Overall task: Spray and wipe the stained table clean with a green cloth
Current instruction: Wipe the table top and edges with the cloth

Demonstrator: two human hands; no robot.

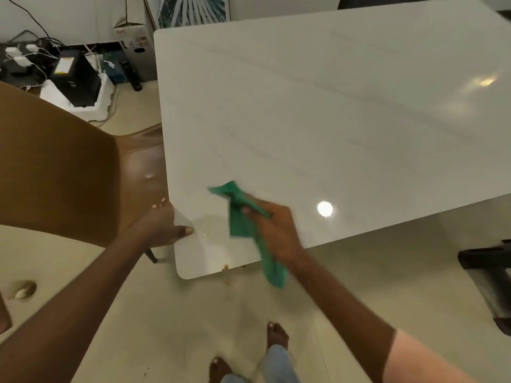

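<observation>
A large white glossy tabletop (331,106) fills the view ahead of you. A brown chair (55,167) stands at its left edge, partly tucked under. Your left hand (163,225) rests on the tabletop's near-left edge, fingers curled over it and thumb lying flat on top. Your right hand (273,228) grips a bunched green cloth (240,214), pressing it to the tabletop near the corner while its tail hangs off the edge. Small brownish stains (226,267) sit at the near edge, just left of the cloth's tail.

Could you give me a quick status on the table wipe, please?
Right hand grips green cloth on table. Left hand holds table edge. Brown stain remains at near edge.
</observation>
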